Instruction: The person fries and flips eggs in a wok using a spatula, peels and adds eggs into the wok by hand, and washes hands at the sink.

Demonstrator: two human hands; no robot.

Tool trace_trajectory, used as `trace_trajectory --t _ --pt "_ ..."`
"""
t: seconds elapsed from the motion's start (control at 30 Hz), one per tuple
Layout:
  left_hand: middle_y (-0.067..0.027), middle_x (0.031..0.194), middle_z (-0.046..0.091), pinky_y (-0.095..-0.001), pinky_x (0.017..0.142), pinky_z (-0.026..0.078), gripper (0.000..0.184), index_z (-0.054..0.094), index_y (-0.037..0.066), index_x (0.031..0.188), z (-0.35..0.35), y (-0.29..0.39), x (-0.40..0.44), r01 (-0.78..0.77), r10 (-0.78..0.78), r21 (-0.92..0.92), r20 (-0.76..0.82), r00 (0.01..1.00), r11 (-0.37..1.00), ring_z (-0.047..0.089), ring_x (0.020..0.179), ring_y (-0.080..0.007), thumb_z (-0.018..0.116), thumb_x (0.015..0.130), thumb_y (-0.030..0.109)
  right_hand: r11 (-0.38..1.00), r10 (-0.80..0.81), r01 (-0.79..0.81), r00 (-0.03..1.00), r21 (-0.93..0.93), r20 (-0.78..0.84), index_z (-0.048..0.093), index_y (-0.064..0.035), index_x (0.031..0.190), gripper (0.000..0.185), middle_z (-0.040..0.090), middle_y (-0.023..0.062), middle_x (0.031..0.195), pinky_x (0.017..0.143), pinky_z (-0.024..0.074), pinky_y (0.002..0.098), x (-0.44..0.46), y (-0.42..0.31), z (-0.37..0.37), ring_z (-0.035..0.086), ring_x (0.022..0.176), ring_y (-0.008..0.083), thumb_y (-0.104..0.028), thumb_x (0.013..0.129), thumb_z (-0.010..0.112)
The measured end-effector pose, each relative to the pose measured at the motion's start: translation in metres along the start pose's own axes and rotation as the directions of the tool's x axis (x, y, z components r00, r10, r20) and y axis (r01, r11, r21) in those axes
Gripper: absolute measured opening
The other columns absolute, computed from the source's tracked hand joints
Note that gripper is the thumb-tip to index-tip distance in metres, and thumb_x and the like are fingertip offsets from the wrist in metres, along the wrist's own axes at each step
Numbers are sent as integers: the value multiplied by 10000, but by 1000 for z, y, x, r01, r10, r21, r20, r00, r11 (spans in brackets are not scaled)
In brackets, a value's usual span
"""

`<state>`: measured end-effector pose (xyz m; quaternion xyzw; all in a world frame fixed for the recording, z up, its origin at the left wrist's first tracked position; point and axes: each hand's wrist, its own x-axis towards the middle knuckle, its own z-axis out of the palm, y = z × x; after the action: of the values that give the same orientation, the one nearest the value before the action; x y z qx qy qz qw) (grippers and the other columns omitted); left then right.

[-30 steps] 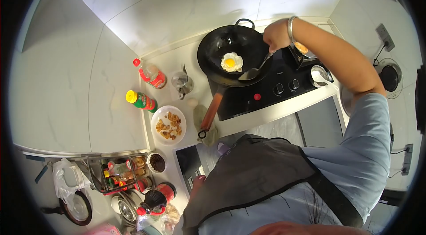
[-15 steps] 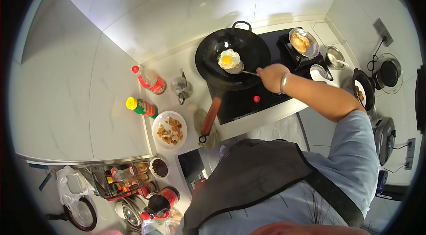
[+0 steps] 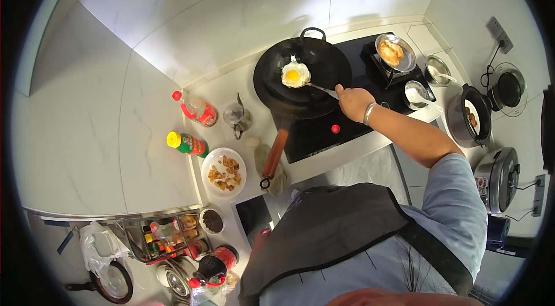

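My right hand [image 3: 355,103] is closed around the handle of a metal spatula [image 3: 322,90], reaching over the wok from the right. The spatula's blade is mostly hidden at the lower right edge of a fried egg [image 3: 295,75], white with a whole yellow yolk. That egg lies in the black wok [image 3: 272,88], whose wooden handle [image 3: 275,153] points toward me. At the edge of the apron a small pinkish patch shows, perhaps my left hand [image 3: 262,239]; its fingers cannot be made out. Another browned fried egg [image 3: 391,53] rests in a metal bowl [image 3: 409,61] at the back right.
A red cap [image 3: 335,129] lies on the black cooktop [image 3: 306,147]. Left of the wok stand a metal oil pot [image 3: 236,117], two bottles and a plate [image 3: 237,191] of browned pieces. To the right are a small bowl [image 3: 414,93], a dark pot [image 3: 463,121] and a rice cooker [image 3: 491,179].
The spatula's blade has slid further under the egg, so less of it shows. The egg has shifted slightly left. My view has moved a little.
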<state>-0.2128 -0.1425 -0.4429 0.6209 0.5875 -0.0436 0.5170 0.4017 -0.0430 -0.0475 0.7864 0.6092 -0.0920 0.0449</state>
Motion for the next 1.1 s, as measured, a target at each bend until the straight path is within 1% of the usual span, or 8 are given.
trace_trajectory --t 0.2,0.3,0.47,0.5,0.67,0.77,0.87,1.1 --pt "-114 927 702 -385 774 515 223 706 102 979 2 5 10 -26 26 1 -34 999 1000 664 888 -298 618 850 262 883 -142 184 982 433 -127 502 -5 995 240 622 107 727 546 476 363 -7 51 17 613 625 236 -202 890 589" --pt "-113 930 703 -385 776 516 226 707 103 984 3 6 12 -45 46 22 -60 997 999 664 892 -298 618 851 263 352 -53 -319 932 880 358 543 -30 969 248 499 -13 664 371 274 203 -16 71 -5 352 422 47 -276 954 562" --pt "-125 981 702 -359 804 514 284 700 100 1056 -7 19 2 -496 525 416 51 849 762 668 912 -258 643 846 282 -201 -204 -476 875 856 438 559 -16 1035 292 480 -10 632 330 208 198 -51 103 -5 293 378 27 -296 983 495" --pt "-125 988 702 -360 802 514 289 697 97 1063 -6 16 2 -407 428 372 28 903 834 669 912 -259 646 844 278 -260 -222 -487 871 834 439 561 -16 1046 298 475 -10 630 330 207 197 -55 104 -3 292 378 24 -296 992 473" --pt "-118 1004 704 -356 804 514 297 693 89 1073 3 0 4 81 -80 19 -32 996 997 673 918 -258 645 846 274 -325 -190 -420 907 847 377 559 -15 1075 336 485 -2 628 325 211 188 -69 90 0 294 369 31 -323 999 449" --pt "-120 1013 705 -343 821 508 314 692 74 1071 0 6 9 141 -128 -149 94 987 979 674 938 -248 647 848 290 -334 -138 -401 916 853 377 563 -14 1052 356 481 2 598 323 217 196 -64 73 0 297 361 44 -348 998 452" --pt "-127 1012 705 -333 827 502 336 694 55 1063 0 6 15 -102 102 93 3 995 990 673 946 -233 651 839 304 -218 -22 -343 938 914 346 569 -12 1009 368 476 4 565 320 226 205 -49 53 11 310 349 55 -365 993 464" --pt "-124 996 707 -336 815 501 336 708 59 1025 6 15 22 72 -72 2 -5 997 997 675 928 -232 655 830 327 -183 126 -334 925 925 359 563 15 922 442 484 27 511 292 218 223 -24 16 41 326 298 72 -414 983 476"
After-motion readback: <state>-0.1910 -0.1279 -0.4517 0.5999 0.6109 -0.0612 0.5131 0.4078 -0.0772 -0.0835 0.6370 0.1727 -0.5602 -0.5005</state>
